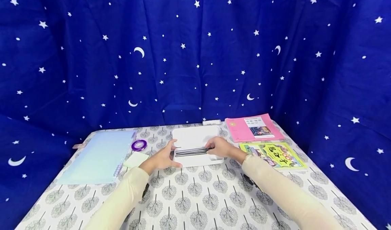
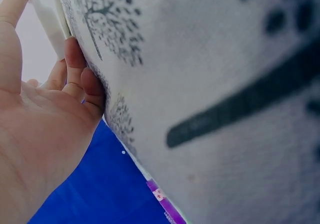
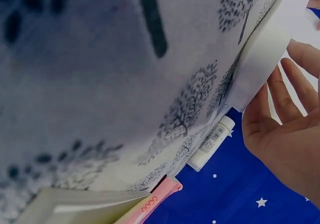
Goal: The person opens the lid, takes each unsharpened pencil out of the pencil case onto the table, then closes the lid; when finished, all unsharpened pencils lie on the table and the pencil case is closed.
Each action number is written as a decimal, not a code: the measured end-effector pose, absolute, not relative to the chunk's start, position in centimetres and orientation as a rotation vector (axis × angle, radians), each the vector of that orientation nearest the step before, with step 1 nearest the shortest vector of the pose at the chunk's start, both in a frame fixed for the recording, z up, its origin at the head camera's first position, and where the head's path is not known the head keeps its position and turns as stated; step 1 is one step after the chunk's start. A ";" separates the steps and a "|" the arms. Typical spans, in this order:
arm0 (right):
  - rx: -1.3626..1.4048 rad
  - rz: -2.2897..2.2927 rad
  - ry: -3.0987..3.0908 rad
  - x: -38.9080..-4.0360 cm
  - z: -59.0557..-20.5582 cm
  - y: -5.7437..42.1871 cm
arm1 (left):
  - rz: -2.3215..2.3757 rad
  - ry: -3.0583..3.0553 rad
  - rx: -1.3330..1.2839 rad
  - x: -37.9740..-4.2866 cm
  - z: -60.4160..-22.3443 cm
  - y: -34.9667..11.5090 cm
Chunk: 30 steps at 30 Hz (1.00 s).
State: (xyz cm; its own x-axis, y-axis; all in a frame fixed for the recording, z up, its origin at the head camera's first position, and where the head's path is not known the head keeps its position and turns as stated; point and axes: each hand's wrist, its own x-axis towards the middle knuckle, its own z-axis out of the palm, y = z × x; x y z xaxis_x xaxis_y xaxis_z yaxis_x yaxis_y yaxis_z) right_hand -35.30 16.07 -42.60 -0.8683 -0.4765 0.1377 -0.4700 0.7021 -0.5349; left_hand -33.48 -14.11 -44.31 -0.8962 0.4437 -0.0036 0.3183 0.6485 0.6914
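A white pencil case (image 1: 195, 136) lies with its lid raised at the middle of the table. Several slim dark sticks that look like pencils (image 1: 190, 152) lie lengthwise in it. My right hand (image 1: 220, 146) reaches in from the right and pinches their right end; the fingertips are partly hidden. In the right wrist view its fingers (image 3: 285, 91) pass behind the case's white side wall (image 3: 265, 53). On the opposite side my left hand (image 1: 163, 156) touches the case's left edge, thumb and fingers spread apart. The left wrist view shows its fingers (image 2: 75, 66) beside the white case wall (image 2: 52, 18).
At left lie a pale blue spiral notebook (image 1: 97, 157), a purple tape roll (image 1: 138, 145) and a pale green paper pad (image 1: 135, 159). A white tube (image 1: 211, 122) lies behind the case. Rightward are a pink folder (image 1: 238, 130) and a yellow book (image 1: 275, 155).
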 end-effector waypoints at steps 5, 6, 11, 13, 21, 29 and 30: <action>-0.858 -0.896 2.886 -35.7 -42.7 15.9 | 1.082 2.696 0.617 -33.4 -44.3 -14.0; -0.858 -0.897 2.876 -35.7 -42.8 15.8 | 1.080 2.695 0.617 -33.4 -44.3 -14.0; -0.933 -0.872 2.827 -35.8 -42.5 15.6 | 1.071 2.701 0.624 -33.4 -44.3 -14.0; -0.946 -0.859 2.811 -36.1 -42.4 15.6 | 1.069 2.706 0.629 -33.5 -44.2 -14.0; -0.975 -0.730 2.770 -36.6 -41.8 15.0 | 1.064 2.708 0.644 -33.5 -44.0 -14.1; -0.887 -0.740 2.737 -36.2 -41.6 14.5 | 1.051 2.713 0.629 -33.2 -44.1 -14.2; -0.878 -0.748 2.740 -36.2 -41.6 14.6 | 1.058 2.709 0.629 -33.2 -44.1 -14.1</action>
